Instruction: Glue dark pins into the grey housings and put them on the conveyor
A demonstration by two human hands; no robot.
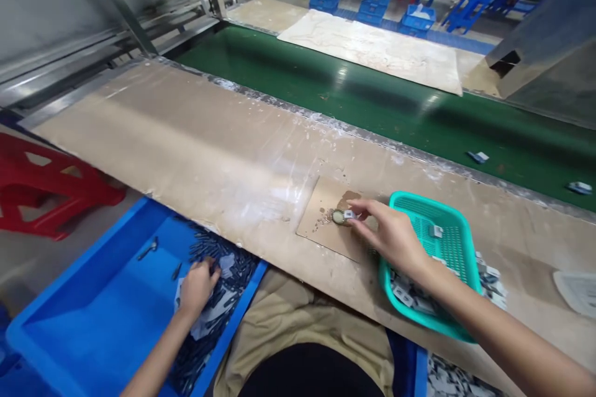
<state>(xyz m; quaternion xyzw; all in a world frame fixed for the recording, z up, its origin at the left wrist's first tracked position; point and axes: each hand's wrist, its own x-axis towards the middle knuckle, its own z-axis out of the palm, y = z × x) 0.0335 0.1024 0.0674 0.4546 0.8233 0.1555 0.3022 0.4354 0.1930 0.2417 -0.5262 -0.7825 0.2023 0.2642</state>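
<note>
My left hand [198, 285] reaches into the blue bin [88, 279], its fingers closed over a pile of small dark parts [233, 260]; what they hold, if anything, is hidden. Over on the worktable, my right hand [388, 229] pinches a small white part [349, 214] at the edge of a small round dish [338, 216]. The dish rests on a stained square of cardboard [321, 232]. Beneath my right forearm stands a green basket [468, 242] with several small grey-white parts inside.
More white parts [493, 282] lie right of the basket, near a clear plastic lid [577, 291]. Behind the worktable runs a green conveyor belt [288, 71] carrying small parts at the right. A red stool [56, 189] stands left. Another bin [456, 378] sits below the table edge.
</note>
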